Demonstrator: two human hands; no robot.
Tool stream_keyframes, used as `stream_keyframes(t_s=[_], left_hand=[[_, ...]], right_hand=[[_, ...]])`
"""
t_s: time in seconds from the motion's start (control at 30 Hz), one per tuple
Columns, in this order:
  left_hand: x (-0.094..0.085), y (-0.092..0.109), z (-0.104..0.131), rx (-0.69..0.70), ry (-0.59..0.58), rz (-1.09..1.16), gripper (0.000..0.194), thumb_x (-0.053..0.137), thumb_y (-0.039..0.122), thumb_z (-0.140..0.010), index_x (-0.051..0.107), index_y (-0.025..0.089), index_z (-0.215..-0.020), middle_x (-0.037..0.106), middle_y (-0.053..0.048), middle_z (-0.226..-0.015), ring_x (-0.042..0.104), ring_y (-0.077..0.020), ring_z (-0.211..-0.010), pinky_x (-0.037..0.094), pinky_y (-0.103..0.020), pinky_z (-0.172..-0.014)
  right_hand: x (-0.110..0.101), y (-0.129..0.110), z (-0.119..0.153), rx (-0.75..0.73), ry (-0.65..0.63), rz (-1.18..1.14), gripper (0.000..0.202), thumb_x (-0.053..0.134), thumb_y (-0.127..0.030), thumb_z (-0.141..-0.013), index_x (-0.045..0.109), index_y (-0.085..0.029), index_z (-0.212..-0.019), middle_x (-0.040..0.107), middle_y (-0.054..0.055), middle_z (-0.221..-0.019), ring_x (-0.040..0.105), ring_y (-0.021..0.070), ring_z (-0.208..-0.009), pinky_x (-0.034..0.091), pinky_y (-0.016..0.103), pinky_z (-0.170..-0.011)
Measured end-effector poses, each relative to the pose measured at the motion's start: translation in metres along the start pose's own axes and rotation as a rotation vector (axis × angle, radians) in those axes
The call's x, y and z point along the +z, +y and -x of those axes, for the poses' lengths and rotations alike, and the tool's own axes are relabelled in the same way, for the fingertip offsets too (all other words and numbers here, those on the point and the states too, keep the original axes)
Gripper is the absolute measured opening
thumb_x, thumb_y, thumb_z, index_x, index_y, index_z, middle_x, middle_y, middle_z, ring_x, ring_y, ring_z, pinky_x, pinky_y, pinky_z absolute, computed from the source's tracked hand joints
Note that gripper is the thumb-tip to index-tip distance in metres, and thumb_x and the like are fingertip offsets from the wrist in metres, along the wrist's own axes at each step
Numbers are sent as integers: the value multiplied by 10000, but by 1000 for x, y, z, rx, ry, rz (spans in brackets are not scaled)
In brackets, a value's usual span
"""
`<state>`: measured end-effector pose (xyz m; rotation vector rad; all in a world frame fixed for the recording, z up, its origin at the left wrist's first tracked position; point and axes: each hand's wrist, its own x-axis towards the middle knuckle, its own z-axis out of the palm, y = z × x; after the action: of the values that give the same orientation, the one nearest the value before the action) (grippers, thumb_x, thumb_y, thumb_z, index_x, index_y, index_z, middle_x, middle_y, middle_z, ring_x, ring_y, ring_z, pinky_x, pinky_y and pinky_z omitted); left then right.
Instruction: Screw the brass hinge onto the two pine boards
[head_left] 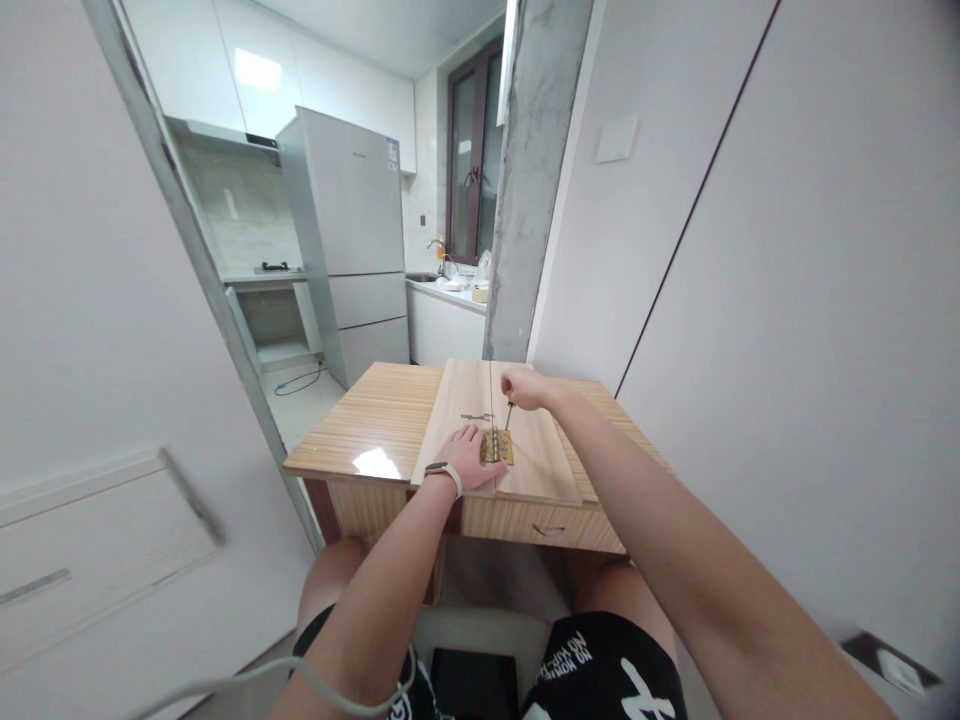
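Note:
Two pale wooden boards [459, 400] lie side by side on a desk, a thin seam between them. A brass hinge [496, 446] lies across that seam. My left hand [466, 457], with a band on its wrist, rests flat on the boards, its fingers spread against the hinge's left and lower edges. Closed round the handle of a screwdriver [509, 415], my right hand [525, 388] is above the right board. The shaft points down to the hinge's upper right corner. Several small dark screws [478, 416] lie on the left board beyond my left hand.
The striped wooden desk [360, 420] has a drawer [547, 525] at its front, above my knees. A grey fridge [360, 200] and a sink counter [450, 300] stand beyond. White panels rise on both sides. A pale cable [300, 664] crosses the lower left.

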<state>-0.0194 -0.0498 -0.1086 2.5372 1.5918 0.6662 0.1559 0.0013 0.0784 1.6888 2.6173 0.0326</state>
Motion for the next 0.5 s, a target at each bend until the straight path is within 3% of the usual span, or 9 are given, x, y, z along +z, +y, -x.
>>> stream_keyframes(t_s=[0.17,0.37,0.5], left_hand=[[-1,1,0,1,5,0,938,515,872,-831,526,178,-1462,500,-174,-1567,430,-359,-1477,329,-488,-1245],[-2,1,1,-10,-14,-2,934,510,866,-837,515,189,-1480,474,-167,-1592,403,-361,-1499,311,-489,-1254],[-3,1,1,-20,-26,-4,956,498,878,-833,505,183,-1488,462,-168,-1604,392,-361,-1506,305,-495,-1260]], right_hand=[[-6,-3,4,30,18,58,237,722,-75,-830,791,-203,-1017,793,77,-1028,704,194,-914,431,248,-707],[-7,-5,9,-19,-11,108,296,721,-41,-842,781,-173,-1100,762,118,-1183,701,206,-1016,445,237,-774],[-10,-6,11,-12,-49,98,377,768,-45,-812,764,-172,-1166,765,106,-1177,696,203,-1023,446,229,-781]])
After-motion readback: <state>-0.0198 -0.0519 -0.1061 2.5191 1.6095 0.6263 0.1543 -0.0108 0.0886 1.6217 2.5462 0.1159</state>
